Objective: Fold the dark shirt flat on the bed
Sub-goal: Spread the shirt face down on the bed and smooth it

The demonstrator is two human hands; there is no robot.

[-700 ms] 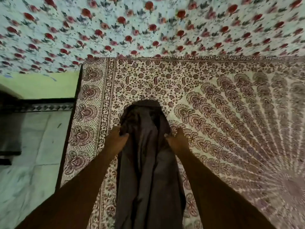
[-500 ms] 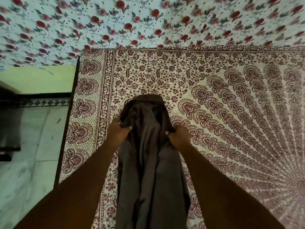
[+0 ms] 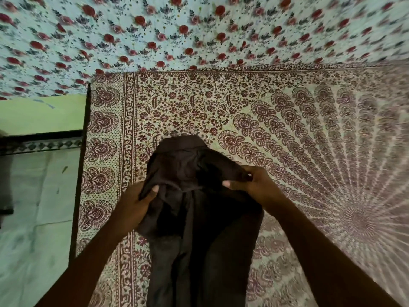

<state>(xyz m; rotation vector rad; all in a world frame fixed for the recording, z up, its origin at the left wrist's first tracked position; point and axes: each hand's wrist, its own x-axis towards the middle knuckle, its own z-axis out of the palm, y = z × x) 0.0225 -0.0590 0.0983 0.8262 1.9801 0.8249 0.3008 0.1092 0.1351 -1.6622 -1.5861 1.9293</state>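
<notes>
Open bed (image 3: 309, 134) is seen right of and above the dark shirt (image 3: 199, 218); the flowered wall cloth (image 3: 199, 29) bounds the top.

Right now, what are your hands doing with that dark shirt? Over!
Left hand grips shirt at left edge, right hand pinches right edge. Shirt bunched, not folded yet. Patterned bedspread beneath it.

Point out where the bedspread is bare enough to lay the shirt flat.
Bare bedspread runs between the dark shirt and the rose-print cloth, and widely right of the right hand. Crowded: the narrow border strip left of the left hand, by the bed's edge.
</notes>
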